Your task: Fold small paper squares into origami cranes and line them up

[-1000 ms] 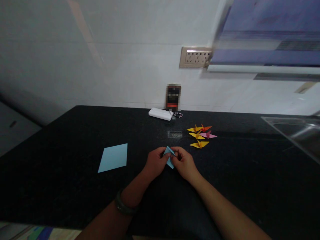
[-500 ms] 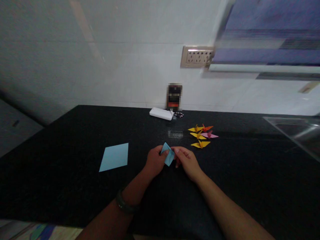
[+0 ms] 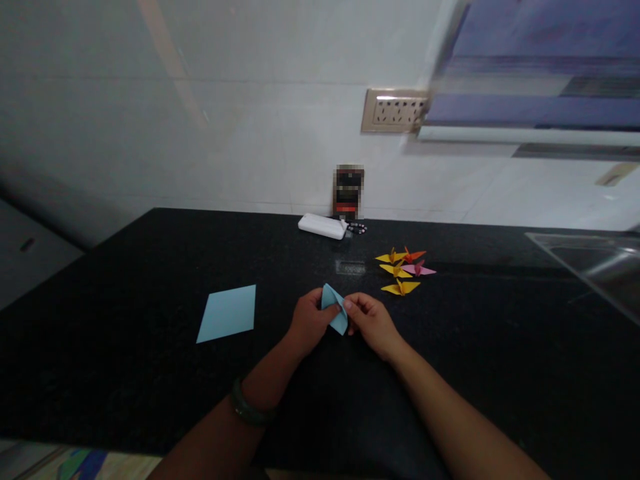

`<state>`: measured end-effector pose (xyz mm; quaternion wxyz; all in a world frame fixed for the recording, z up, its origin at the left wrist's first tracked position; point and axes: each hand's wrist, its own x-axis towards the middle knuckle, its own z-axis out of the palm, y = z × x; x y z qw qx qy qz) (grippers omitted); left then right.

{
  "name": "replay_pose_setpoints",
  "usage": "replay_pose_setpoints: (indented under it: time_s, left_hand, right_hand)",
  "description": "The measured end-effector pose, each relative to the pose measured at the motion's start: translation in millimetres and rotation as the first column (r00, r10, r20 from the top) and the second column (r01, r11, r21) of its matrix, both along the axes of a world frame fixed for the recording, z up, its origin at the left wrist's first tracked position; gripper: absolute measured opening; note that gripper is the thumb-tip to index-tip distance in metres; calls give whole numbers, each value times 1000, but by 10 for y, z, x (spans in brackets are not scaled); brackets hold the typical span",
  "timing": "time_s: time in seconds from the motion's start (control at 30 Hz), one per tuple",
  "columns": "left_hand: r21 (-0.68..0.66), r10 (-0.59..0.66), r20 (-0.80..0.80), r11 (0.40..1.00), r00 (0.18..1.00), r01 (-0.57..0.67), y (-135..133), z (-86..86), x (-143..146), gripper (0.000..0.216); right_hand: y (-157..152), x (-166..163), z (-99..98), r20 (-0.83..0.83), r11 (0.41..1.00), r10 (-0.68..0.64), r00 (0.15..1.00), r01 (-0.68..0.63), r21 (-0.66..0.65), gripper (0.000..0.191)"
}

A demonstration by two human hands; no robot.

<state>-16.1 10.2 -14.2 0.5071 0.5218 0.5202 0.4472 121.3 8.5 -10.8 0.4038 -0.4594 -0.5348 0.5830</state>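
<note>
A small folded light-blue paper [image 3: 334, 313] is pinched between both of my hands over the black countertop [image 3: 125, 287]. My left hand [image 3: 310, 325] grips its left side with fingers closed. From the right, my right hand [image 3: 373, 323] pinches its upper edge with thumb and fingers. A dark band sits on my left wrist [image 3: 246, 408]. A flat light-blue paper sheet [image 3: 227, 313] lies to the left of my hands.
Several folded paper cranes [image 3: 404, 271], yellow, orange and pink, lie behind my right hand. A white case [image 3: 323, 226] and a dark small object [image 3: 349, 193] stand by the wall. A metal sink [image 3: 595, 263] is at the right. A wall socket [image 3: 393, 111] is above.
The folded blue paper has been turned and tipped up between my fingers; my right hand shifted its pinch to the upper edge. The view drifted slightly.
</note>
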Motion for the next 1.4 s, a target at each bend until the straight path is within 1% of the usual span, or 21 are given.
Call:
replay_pose_setpoints:
  time_s: [0.17,0.4,0.6,0.7,0.83,0.93,1.0,1.07,1.17,1.23,1.33,1.4]
  left_hand:
    - [10,16,-65,1000,998,-15,-14,-5,30,15]
    - [-24,-11,10,1000,1000,11,-22,49,37,16]
    - [-10,-9,-13,1000,1000,9,-3,13,4,17]
    - [-46,-2,19,999,1000,3,1,27,4,19]
    - [-114,-9,106,993,994,21,4,61,8,24]
    - [-135,-20,165,990,986,42,5,64,7,25]
    - [-138,-17,175,990,984,42,2,65,5,27]
    - [-130,-17,152,991,988,37,-6,66,1,29]
    - [-78,-49,23,996,999,51,-13,55,-10,25]
    - [-40,-44,-54,998,998,42,-7,35,-17,23]
    - [-24,44,-73,999,996,-46,11,14,-24,23]
    - [29,114,-133,993,985,-112,12,25,-19,21]
  right_hand:
    - [-4,-16,-46,45,999,-12,999,10,39,22]
    - [3,2,-56,58,999,-22,998,20,34,22]
    - [6,4,-33,105,999,-14,994,10,34,23]
    - [12,8,-28,115,1000,4,993,-6,19,23]
    - [16,25,-35,111,1000,30,993,-31,7,23]
    - [12,35,-39,103,999,32,994,-33,8,23]
    - [10,37,-43,103,1000,29,994,-30,5,23]
    - [10,35,-47,101,1000,28,995,-28,-1,23]
    - [10,31,-38,90,999,34,995,-33,-17,24]
    - [8,29,-13,72,1000,17,997,-15,-26,25]
    - [-3,23,28,19,999,-29,999,30,-26,28]
    - [-15,13,30,29,1000,-27,999,27,-4,28]
